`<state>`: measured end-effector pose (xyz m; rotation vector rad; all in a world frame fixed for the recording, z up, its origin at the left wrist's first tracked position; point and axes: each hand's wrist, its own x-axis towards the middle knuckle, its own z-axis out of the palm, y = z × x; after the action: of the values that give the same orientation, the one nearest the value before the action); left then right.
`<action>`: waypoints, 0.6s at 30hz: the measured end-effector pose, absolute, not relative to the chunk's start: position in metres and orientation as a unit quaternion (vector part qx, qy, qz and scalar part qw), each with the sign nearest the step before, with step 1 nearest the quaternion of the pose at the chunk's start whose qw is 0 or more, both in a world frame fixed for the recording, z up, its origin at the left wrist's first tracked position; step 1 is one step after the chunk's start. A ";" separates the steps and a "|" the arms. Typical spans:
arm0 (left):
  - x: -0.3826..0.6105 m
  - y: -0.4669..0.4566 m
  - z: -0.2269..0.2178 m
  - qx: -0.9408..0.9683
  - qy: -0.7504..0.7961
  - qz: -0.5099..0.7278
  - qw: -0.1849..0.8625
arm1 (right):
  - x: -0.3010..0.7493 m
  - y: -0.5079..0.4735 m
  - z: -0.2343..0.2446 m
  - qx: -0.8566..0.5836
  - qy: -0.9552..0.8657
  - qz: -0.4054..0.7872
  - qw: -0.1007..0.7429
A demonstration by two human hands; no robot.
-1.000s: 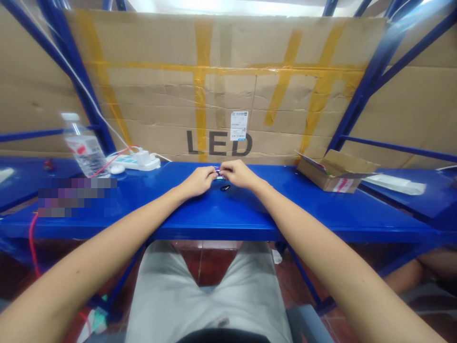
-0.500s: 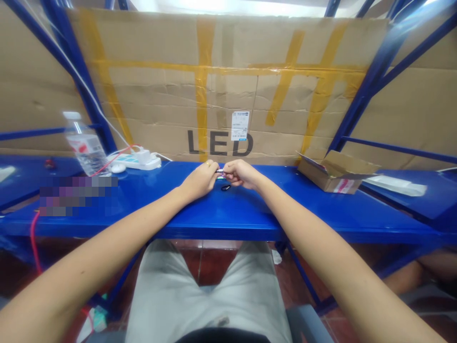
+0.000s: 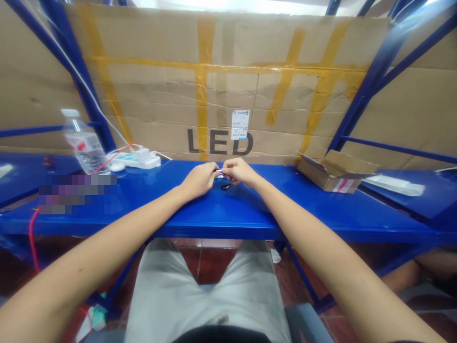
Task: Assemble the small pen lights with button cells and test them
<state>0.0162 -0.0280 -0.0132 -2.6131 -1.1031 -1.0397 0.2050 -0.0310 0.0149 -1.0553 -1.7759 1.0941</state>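
Observation:
Above the middle of the blue table (image 3: 228, 214), my left hand (image 3: 200, 180) and my right hand (image 3: 241, 172) meet with their fingertips almost touching. Between them is a small shiny silvery piece (image 3: 220, 172) with purplish and greenish glints, pinched by the fingers of both hands. Most of it is hidden by the fingers, so its kind cannot be made out. Just below my right hand, a small black loop-shaped piece (image 3: 225, 187) lies on the tabletop.
A water bottle (image 3: 84, 145) and a white power strip (image 3: 139, 159) with cables stand at left. An open cardboard box (image 3: 337, 174) sits at right, beside white sheets (image 3: 396, 185). A large taped carton (image 3: 160, 105) backs the table. Another person's limb (image 3: 403, 276) shows at lower right.
My right hand's fingers have shifted slightly and changed their pinch on the silvery piece. My left hand has barely moved. The black piece lies in about the same spot.

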 end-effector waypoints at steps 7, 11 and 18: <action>0.017 -0.030 -0.012 -0.865 -0.328 -0.376 0.063 | 0.208 -0.034 0.020 -0.390 -0.635 0.552 0.374; 0.020 -0.027 -0.014 -0.863 -0.332 -0.375 0.064 | 0.207 -0.034 0.020 -0.398 -0.645 0.526 0.386; 0.020 -0.023 -0.014 -0.866 -0.381 -0.318 0.060 | 0.203 -0.034 0.016 -0.416 -0.678 0.466 0.388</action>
<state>0.0201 -0.0234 -0.0137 -2.6212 -1.1525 -0.9616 0.2032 -0.0344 0.0160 -1.0585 -1.7243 1.1843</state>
